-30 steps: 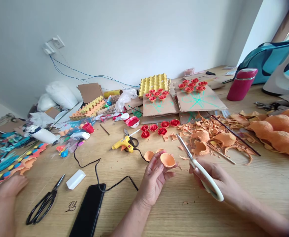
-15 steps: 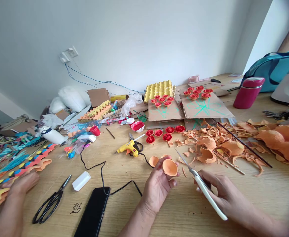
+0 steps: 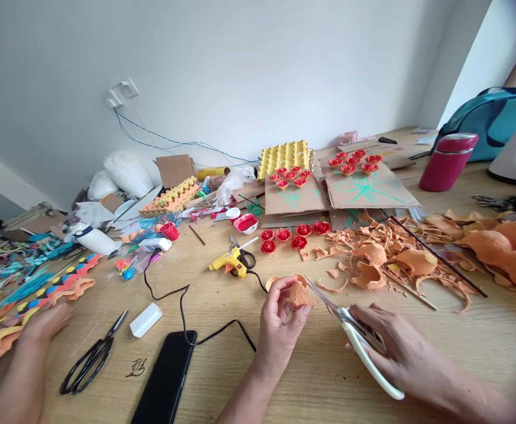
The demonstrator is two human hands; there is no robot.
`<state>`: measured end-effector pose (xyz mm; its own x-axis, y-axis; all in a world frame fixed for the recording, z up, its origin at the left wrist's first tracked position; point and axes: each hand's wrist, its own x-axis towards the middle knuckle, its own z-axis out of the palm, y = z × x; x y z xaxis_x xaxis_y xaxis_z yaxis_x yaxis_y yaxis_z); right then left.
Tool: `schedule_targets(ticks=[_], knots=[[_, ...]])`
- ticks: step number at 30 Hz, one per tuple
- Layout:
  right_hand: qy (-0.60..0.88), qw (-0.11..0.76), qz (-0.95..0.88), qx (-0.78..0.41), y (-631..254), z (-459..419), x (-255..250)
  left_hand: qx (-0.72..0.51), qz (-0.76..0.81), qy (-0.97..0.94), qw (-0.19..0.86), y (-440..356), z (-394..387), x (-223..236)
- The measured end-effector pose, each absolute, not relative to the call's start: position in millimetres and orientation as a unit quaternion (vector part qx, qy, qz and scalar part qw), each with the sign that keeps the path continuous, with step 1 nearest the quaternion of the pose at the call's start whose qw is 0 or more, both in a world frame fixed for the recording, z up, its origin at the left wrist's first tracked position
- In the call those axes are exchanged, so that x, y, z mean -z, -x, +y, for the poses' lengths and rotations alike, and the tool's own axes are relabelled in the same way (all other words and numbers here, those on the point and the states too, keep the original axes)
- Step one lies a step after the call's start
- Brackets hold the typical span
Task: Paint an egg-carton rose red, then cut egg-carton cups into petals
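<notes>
Between the thumb and fingers of my left hand (image 3: 282,315) is an orange egg-carton cup (image 3: 300,296), tilted so its rough outer side shows. My right hand (image 3: 388,341) grips white-handled scissors (image 3: 363,353). Their blades point up and left, close to the cup's edge; whether they touch it I cannot tell. Just behind my left fingers more orange cups lie on the table, partly hidden. Orange carton scraps (image 3: 368,259) are heaped beyond the scissors. Several red paper-pulp roses (image 3: 299,242) sit in front of the cardboard sheets.
Another person's hand (image 3: 48,321) rests at the left by a painted carton strip (image 3: 59,285). Black scissors (image 3: 94,353), a phone (image 3: 165,377) and a white block (image 3: 146,320) lie nearby. A yellow glue gun (image 3: 231,262) with a black cord sits mid-table; a magenta flask (image 3: 447,162) stands right.
My left hand has turned the cup from showing its hollow inside to showing its outer side. The scissors have come nearer to it. The other person's hand has shifted slightly.
</notes>
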<state>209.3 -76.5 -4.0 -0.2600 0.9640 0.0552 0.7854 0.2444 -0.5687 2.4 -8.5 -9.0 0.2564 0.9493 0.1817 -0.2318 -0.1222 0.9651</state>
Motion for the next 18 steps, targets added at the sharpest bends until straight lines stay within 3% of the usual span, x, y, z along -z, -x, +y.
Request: schedule_targets(ticks=[10,18], knots=[[0.532,0.237,-0.788,-0.201,-201,-77,-2,-0.503,0.320,-0.547,0.587,-8,-15,10],[0.522,0.228,-0.801,-0.183,-202,-77,-2,-0.496,0.354,-0.591,0.528,-7,-22,5]])
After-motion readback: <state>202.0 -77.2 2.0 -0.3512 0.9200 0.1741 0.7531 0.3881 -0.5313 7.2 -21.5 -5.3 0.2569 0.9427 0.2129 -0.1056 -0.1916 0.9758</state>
